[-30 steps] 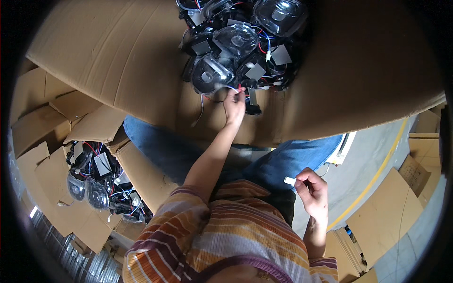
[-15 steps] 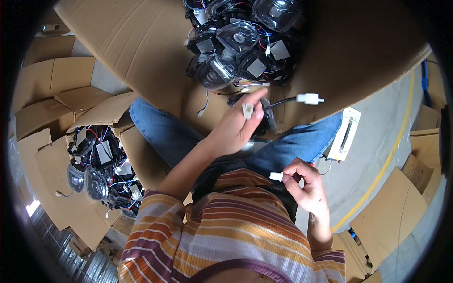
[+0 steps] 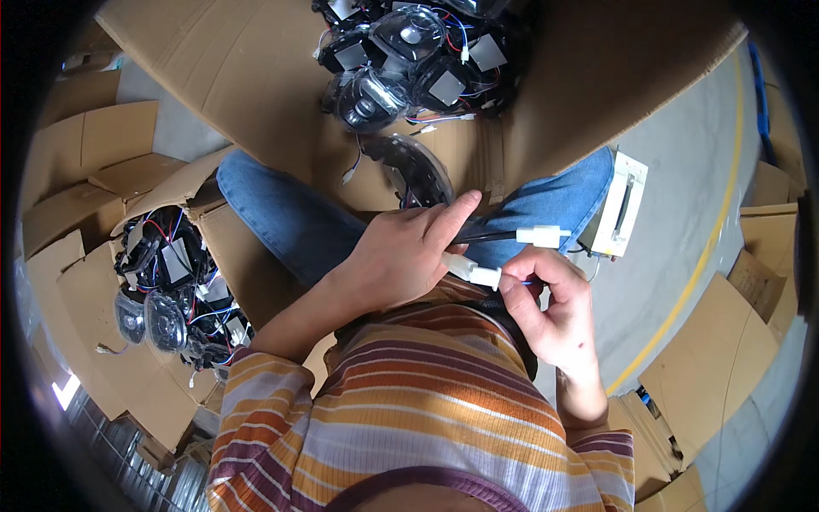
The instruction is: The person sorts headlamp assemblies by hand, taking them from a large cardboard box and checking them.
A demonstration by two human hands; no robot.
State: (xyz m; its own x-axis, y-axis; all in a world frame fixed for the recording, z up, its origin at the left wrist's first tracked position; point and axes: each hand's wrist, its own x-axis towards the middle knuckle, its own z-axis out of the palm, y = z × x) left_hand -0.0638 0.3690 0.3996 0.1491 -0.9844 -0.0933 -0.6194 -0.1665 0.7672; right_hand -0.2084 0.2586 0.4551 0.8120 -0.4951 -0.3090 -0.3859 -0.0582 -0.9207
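My left hand is closed on a white plug connector, its index finger stretched out. My right hand pinches a smaller white connector on a thin wire. The two connectors meet end to end between my hands; whether they are fully seated I cannot tell. From beside my left hand a black cable runs right to another white connector. Just beyond that hand is a black lamp with a clear cover, partly hidden by the hand and blurred.
A large cardboard box opens in front of my knees, with several clear-covered lamps and loose wires in it. At left, another box adjoins more lamps. A white device with a handle stands on the floor at right.
My hands have come together, and the two white connectors, apart before, now meet. The lamp has swung to the left beyond my left hand. The view has shifted slightly.
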